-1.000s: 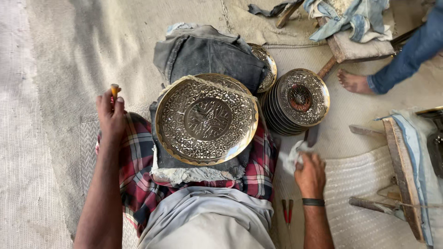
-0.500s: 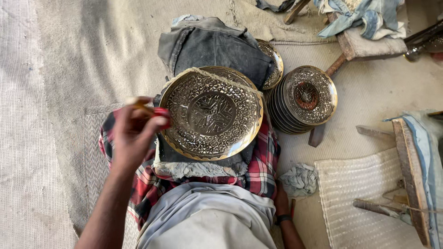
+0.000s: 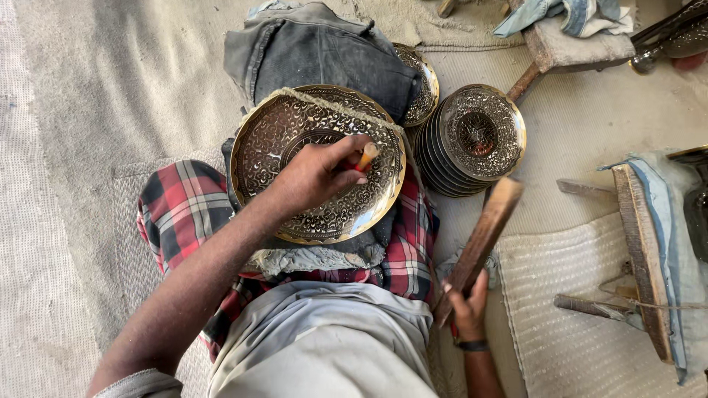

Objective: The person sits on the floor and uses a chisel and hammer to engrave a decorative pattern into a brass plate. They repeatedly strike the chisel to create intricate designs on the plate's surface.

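A round engraved brass plate [image 3: 295, 133] rests on my lap over a grey cloth pad and red plaid fabric. My left hand [image 3: 313, 173] lies over the plate's middle, gripping a small chisel-like tool [image 3: 366, 156] with an orange tip that points down at the metal. To the right of my lap, my right hand [image 3: 466, 304] holds a flat wooden mallet [image 3: 483, 237] by its lower end, raised at a slant beside the plate and apart from it.
A stack of several engraved plates [image 3: 476, 136] stands to the right of my lap. Folded grey denim [image 3: 317, 51] lies behind the plate. Wooden pieces and a blue cloth [image 3: 649, 250] sit at the right on a woven mat [image 3: 560, 324].
My left hand came in from the left edge of the lap onto the plate with the small tool. My right hand left the floor and now holds up the wooden mallet.
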